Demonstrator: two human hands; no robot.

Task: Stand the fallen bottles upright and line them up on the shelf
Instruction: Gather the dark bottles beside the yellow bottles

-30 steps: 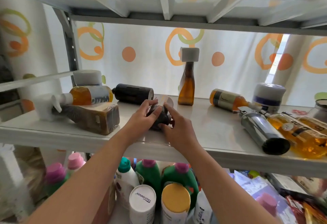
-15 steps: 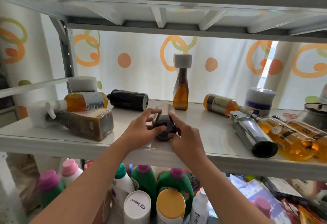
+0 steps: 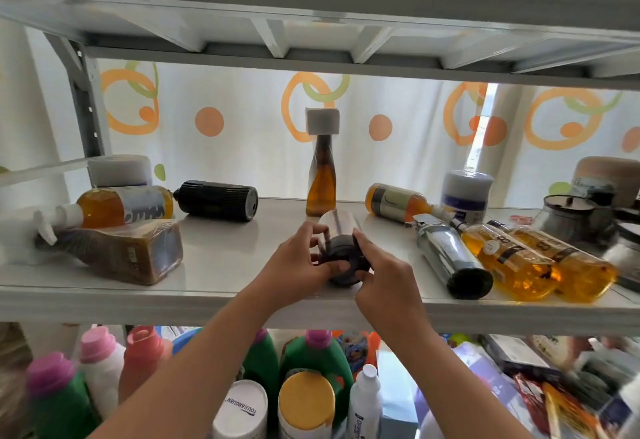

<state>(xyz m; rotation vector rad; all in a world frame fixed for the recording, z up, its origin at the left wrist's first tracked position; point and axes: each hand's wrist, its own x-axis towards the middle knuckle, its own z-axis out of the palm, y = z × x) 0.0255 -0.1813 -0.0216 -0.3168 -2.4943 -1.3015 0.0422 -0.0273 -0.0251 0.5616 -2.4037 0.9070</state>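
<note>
Both hands grip a small dark bottle with a silvery label point(image 3: 341, 230) at the front middle of the white shelf point(image 3: 221, 251); my left hand point(image 3: 299, 265) holds its left side, my right hand point(image 3: 384, 279) its dark lower end. The bottle is tilted, its pale end pointing away from me. Behind it an amber bottle with a white cap point(image 3: 321, 175) stands upright. Fallen on the left are an amber pump bottle point(image 3: 117, 206), a brown wrapped bottle point(image 3: 131, 255) and a black ribbed bottle point(image 3: 218, 200). On the right lie a silver bottle point(image 3: 450, 258), two amber bottles point(image 3: 512, 265) and another amber bottle point(image 3: 398, 203).
A white jar point(image 3: 467, 189) stands at the back right, dark pots point(image 3: 571, 217) further right. A white roll point(image 3: 119, 170) sits at the back left. The upper shelf point(image 3: 311, 33) hangs low overhead. Detergent bottles point(image 3: 318, 355) crowd the shelf below.
The dark bottle has been raised off its side to a steeper tilt between my hands. The view has shifted slightly upward.
</note>
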